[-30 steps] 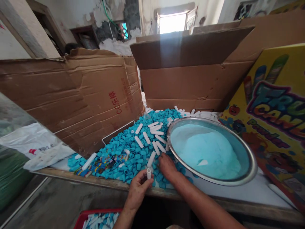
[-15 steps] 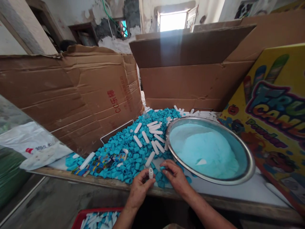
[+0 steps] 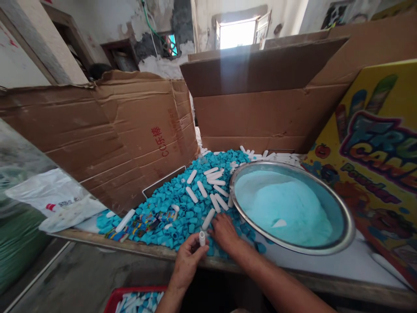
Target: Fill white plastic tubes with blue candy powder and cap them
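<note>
Upright in my left hand [image 3: 187, 258] is a small white plastic tube [image 3: 202, 238], its open, narrow neck pointing up. The thumb and fingers close around its lower part. My right hand [image 3: 224, 234] is over the front of a heap of blue plastic caps [image 3: 182, 217], back of the hand upward. Its fingertips point down and left, just beside a loose white tube [image 3: 208, 219]. What they touch or hold is hidden. Several more white tubes [image 3: 215, 175] lie on top of the caps.
Right of the hands stands a steel basin [image 3: 350, 232] of pale blue powder [image 3: 286, 202] with a white piece in it. Cardboard walls [image 3: 130, 126] and a yellow printed box [image 3: 374, 152] border the table. A red crate [image 3: 112, 300] of white and blue pieces stands below.
My right hand has moved left and forward onto the heap, near the loose white tube; the blue cap at its fingertips is no longer visible. My left hand still holds its tube upright.
</note>
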